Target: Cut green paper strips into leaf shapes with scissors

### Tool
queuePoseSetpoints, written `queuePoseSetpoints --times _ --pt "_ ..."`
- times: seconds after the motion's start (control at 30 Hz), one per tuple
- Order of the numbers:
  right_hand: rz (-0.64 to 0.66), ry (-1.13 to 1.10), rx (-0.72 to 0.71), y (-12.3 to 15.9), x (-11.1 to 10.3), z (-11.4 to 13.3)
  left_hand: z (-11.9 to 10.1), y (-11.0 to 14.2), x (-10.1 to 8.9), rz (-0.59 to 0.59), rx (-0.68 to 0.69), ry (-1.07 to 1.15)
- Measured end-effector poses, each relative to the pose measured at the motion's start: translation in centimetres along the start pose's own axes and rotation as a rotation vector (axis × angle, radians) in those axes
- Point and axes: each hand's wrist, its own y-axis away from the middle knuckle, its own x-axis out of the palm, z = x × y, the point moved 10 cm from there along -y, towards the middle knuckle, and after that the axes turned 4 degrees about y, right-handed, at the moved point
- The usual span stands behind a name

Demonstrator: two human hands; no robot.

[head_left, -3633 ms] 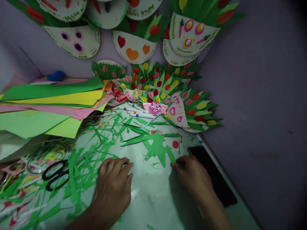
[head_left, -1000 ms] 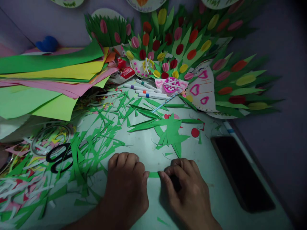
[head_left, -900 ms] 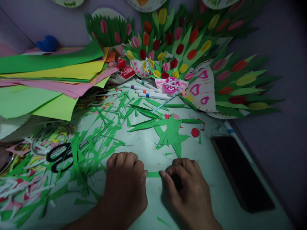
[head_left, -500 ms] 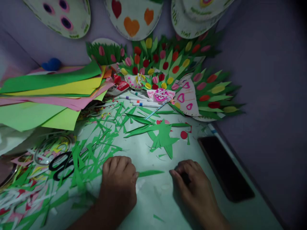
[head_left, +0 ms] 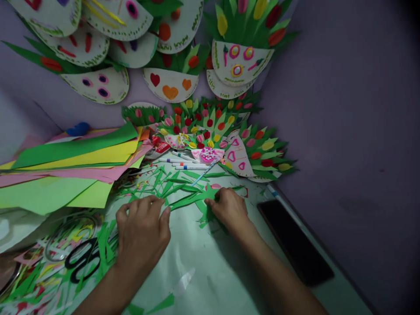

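My right hand (head_left: 229, 209) reaches over a small pile of green paper leaves (head_left: 208, 196). Its thumb and fingertips pinch together on a green paper leaf there. To the left, my left hand (head_left: 142, 225) hovers over the table with its thumb apart from the bent fingers. Its fingertips are close to long green leaf strips (head_left: 183, 202), and I see nothing held in it. Black-handled scissors (head_left: 83, 260) lie left of that hand among green paper scraps (head_left: 106, 240), their blades hidden.
Coloured paper sheets (head_left: 78, 151) are stacked at the left. Markers (head_left: 190, 166) lie behind the leaves. A dark phone (head_left: 295, 240) rests along the right edge. Decorated paper-plate crafts (head_left: 241, 155) lean at the back, and others (head_left: 95, 85) hang on the wall.
The view has tilted up, showing more wall crafts. Both hands have moved forward, the right one onto the leaf pile. My left hand has loosened, and the leaf strip between the hands is gone from there.
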Motion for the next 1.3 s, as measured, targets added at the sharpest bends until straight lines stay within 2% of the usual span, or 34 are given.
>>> queuePoseSetpoints --times 0.1,0.2,0.27,0.33,0.37,0.43,0.53,0.6,0.73,0.93,1.17,1.3 --pt "0.047 -0.005 0.023 -0.1 0.9 -0.3 -0.4 1.8 0.5 0.021 0.025 0.123" --pt "0.094 -0.056 0.068 -0.3 1.0 -1.0 -0.1 2.5 0.5 0.021 0.0 0.215" --pt "0.094 -0.087 0.093 0.0 0.0 -1.4 -0.1 2.4 -0.1 -0.009 0.006 0.273" --pt "0.001 -0.068 0.066 1.1 -2.1 -1.2 -0.6 2.4 -1.4 -0.07 0.041 0.332" --pt "-0.091 -0.028 0.004 2.0 -3.6 -0.6 -1.1 2.6 -2.0 -0.096 0.07 0.359" --pt "-0.242 0.04 -0.236 4.8 -5.6 1.9 -2.7 3.3 -2.8 -0.106 0.145 0.404" --pt "-0.31 0.036 -0.6 10.2 -5.4 5.3 -5.9 5.4 -1.9 -0.014 0.283 0.45" --pt "-0.307 -0.018 -0.693 12.6 -4.5 5.8 -7.2 6.8 -0.7 0.044 0.313 0.453" --pt "-0.214 -0.126 -0.691 14.0 -2.5 5.0 -8.2 8.6 1.9 0.179 0.34 0.441" --pt "-0.126 -0.217 -0.69 14.3 -1.9 3.5 -8.2 8.7 3.0 0.308 0.335 0.399" --pt "-0.064 -0.218 -0.66 14.1 -1.4 3.6 -8.4 8.9 3.4 0.341 0.336 0.434" --pt "-0.022 -0.242 -0.595 13.7 -0.7 3.2 -7.7 8.6 3.4 0.298 0.272 0.517"
